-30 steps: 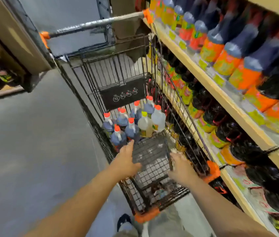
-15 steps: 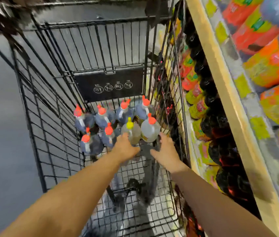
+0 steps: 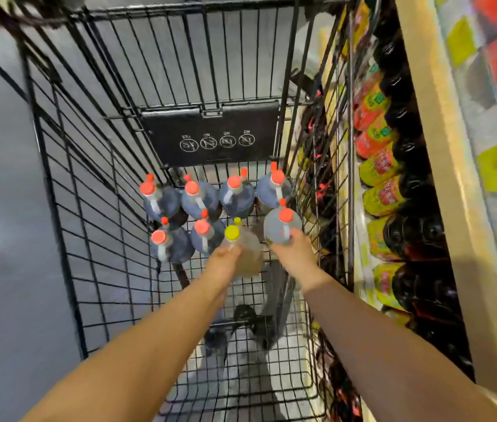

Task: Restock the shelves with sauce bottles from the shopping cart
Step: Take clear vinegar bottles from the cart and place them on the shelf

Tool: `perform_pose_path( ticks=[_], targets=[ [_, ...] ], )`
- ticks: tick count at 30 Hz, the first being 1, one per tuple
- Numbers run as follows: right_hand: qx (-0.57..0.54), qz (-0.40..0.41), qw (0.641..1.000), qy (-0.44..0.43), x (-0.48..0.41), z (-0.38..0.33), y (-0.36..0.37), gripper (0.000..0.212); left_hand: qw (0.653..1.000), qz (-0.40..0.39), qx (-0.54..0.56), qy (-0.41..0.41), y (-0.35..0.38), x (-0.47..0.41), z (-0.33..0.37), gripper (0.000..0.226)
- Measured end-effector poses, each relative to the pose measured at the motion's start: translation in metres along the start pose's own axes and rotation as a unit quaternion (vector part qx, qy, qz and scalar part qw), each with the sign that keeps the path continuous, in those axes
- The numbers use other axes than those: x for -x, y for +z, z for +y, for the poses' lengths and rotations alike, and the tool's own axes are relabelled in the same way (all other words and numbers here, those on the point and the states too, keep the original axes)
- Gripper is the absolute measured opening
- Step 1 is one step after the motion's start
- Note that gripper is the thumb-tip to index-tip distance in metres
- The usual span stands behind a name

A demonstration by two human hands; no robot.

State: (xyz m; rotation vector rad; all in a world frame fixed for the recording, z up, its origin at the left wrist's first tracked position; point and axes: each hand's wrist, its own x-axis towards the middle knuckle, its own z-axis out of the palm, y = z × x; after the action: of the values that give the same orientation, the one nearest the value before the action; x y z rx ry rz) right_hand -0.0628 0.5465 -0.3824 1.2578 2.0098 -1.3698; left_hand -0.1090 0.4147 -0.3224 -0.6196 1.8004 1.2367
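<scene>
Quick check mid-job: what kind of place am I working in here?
Most likely a grocery store aisle: a wire shopping cart holding capped sauce bottles, beside wooden shelves stocked with rows of labelled bottles.

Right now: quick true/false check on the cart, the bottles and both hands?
1. The left hand grips the yellow-capped bottle. True.
2. The right hand holds a dark bottle. False: it holds the pale red-capped bottle.
3. Eight bottles stand in the cart. True.
4. The shelf is on the person's left. False: it runs along the right of the cart.
</scene>
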Motion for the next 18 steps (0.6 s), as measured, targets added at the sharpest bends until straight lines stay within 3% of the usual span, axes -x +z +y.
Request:
perform_pose_path(
  ticks=[6, 10, 14, 18],
  targets=[
    [-0.008, 0.022, 1.0, 0.01, 0.019, -0.015, 0.008, 0.009, 0.998, 0.065, -0.001, 0.017, -0.037, 0.032, -0.012, 0.024],
    [-0.07, 0.021, 0.997, -0.001, 0.06, -0.01, 0.009, 0.014, 0.995, 0.084, -0.025, 0.052, -0.065, 0.052, -0.018, 0.026],
    [-0.152, 0.027, 0.988, -0.029, 0.107, -0.01, 0.024, 0.033, 0.99, 0.093, -0.044, 0.099, -0.088, 0.079, -0.015, 0.023],
    [-0.172, 0.078, 0.982, -0.017, 0.154, -0.008, 0.049, 0.038, 0.986, 0.05, -0.071, 0.139, -0.104, 0.108, -0.011, 0.029]
  ],
)
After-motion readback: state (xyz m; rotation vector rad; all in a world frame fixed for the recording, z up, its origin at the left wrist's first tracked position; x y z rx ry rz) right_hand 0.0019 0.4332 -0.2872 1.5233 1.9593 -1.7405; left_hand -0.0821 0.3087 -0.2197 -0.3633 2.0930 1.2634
